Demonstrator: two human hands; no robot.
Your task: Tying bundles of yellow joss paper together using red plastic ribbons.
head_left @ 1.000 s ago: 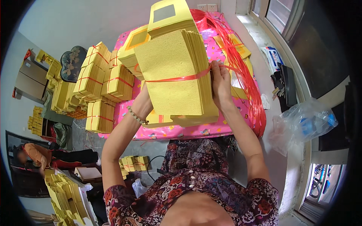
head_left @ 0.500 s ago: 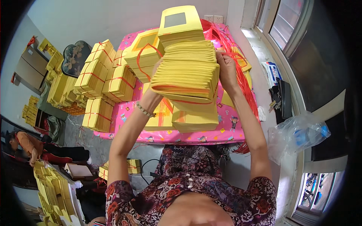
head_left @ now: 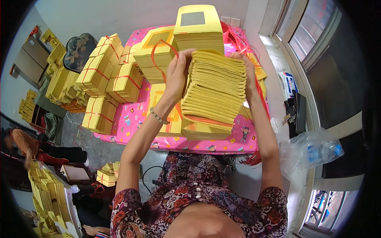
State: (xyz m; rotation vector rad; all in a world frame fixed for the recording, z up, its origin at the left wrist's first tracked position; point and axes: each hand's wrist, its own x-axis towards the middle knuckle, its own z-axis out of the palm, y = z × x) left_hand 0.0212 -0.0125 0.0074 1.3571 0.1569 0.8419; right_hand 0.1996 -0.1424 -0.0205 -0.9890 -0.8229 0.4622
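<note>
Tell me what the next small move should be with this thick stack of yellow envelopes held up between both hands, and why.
Probably lower the yellow stack onto the pink table. The left hand and right hand squeeze it from both sides in mid-air, its layers fan loosely, and a red string loops by the left hand without visibly binding it, so resting it first would likely keep the sheets from slipping.

The stack of yellow envelopes (head_left: 214,93), a second ago face-on with its red band in view, is now tipped so its layered edges show. The left hand (head_left: 177,75) has risen from the lower corner to the stack's upper left side; the right hand (head_left: 248,73) holds the far edge.
</note>
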